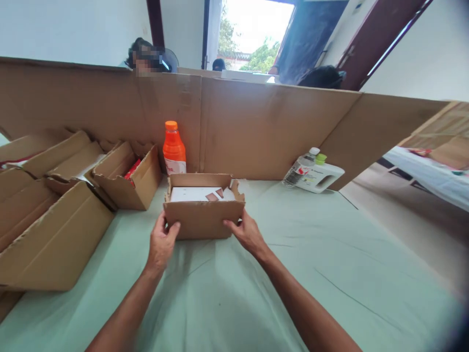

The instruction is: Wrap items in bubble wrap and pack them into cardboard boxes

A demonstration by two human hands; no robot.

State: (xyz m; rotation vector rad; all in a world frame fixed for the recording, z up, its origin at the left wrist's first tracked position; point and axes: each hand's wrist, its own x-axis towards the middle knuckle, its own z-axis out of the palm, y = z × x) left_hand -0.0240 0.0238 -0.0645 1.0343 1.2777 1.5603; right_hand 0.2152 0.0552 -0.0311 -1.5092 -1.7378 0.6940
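Note:
A small open cardboard box [205, 220] with ragged top edges sits in front of me on the green cloth. Inside it lies a white box [192, 193] with brown angular marks near its right end. My left hand [163, 240] grips the left side of the cardboard box, thumb on the front face and fingers behind the edge. On the right side, my right hand [249, 232] holds it the same way, thumb on the front. Just behind the cardboard box stands an orange bottle [174, 149] with an orange cap, its lower part hidden.
Several open cardboard boxes [69, 239] stand at left, one with a red item [132, 168] inside. A clear bottle [301, 168] leans by a white jug [322, 178] with a green cap. A tall cardboard partition [264, 132] runs behind; people are beyond it.

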